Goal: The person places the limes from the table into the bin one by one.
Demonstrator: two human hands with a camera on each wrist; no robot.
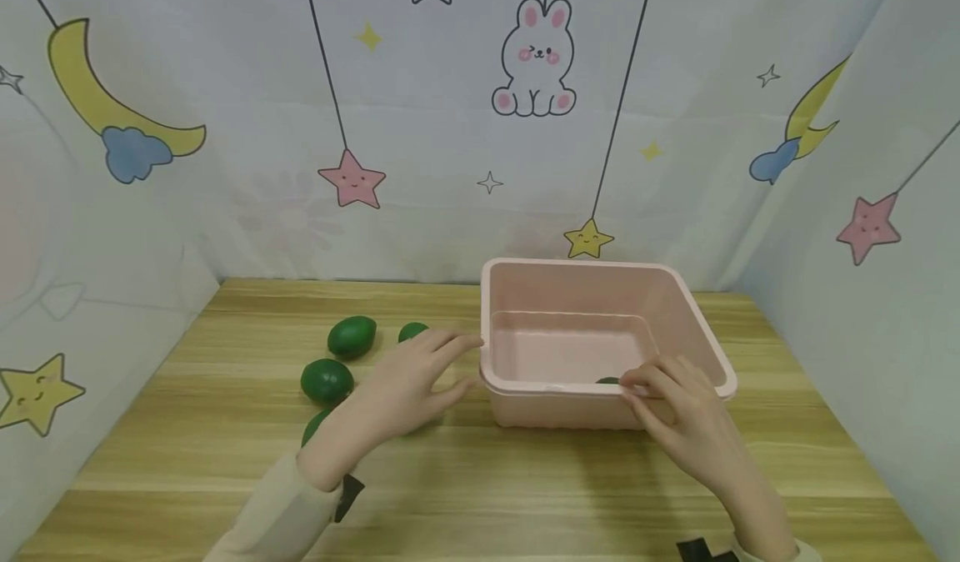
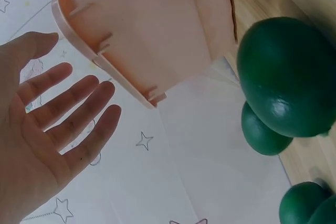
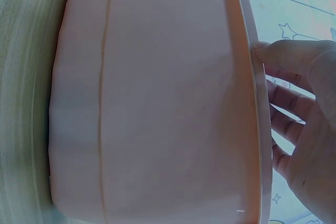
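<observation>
A pink plastic bin [image 1: 570, 412] stands upright on the table, right of the middle. My right hand [image 1: 693, 429] is at its near rim, the thumb outside and the fingers over the edge, pinching it. Inside, just left of those fingertips, part of a green fruit [image 1: 608, 380] shows above the rim. My left hand [image 1: 401, 383] reaches toward the bin's left side with spread fingers and holds nothing. Under and beside it lie several green limes [image 1: 352, 338], some partly hidden by the hand and forearm. The left wrist view shows a large lime [image 2: 286, 77] close up.
The wooden table [image 1: 480, 495] ends at a white cloth backdrop [image 1: 435, 87] printed with stars, moons and a rabbit. Cloth walls also flank the table on the left and right. Dark straps [image 1: 348, 497] sit at both wrists.
</observation>
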